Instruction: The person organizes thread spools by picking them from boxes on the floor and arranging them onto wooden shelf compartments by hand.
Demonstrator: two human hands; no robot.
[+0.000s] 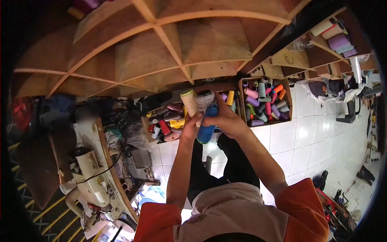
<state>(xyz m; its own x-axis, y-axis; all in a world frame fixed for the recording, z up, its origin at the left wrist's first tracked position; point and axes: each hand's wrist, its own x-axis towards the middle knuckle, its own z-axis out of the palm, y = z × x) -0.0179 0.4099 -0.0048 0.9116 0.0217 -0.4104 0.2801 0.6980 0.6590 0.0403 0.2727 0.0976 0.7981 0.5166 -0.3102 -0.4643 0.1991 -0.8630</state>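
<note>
My left hand (191,127) is closed around a cream thread spool (188,100), which tilts up and to the left. My right hand (229,120) grips a blue thread spool (206,132) slanting down between both hands. Close against these two is a whitish spool (204,99) with a dark end, seemingly wrapped in clear film; which hand bears it I cannot tell. The fingers partly cover all three. Beneath the hands sits a carton (146,130) of mixed spools, among them a red spool (164,127) and a yellow spool (230,97).
A second carton (291,101), full of colourful spools, stands on the white tiled floor (310,133) to the right. Wooden compartment shelves (217,38) rise ahead. At left is a sewing machine (94,171) on a table. More spools (338,42) lie on a shelf at upper right.
</note>
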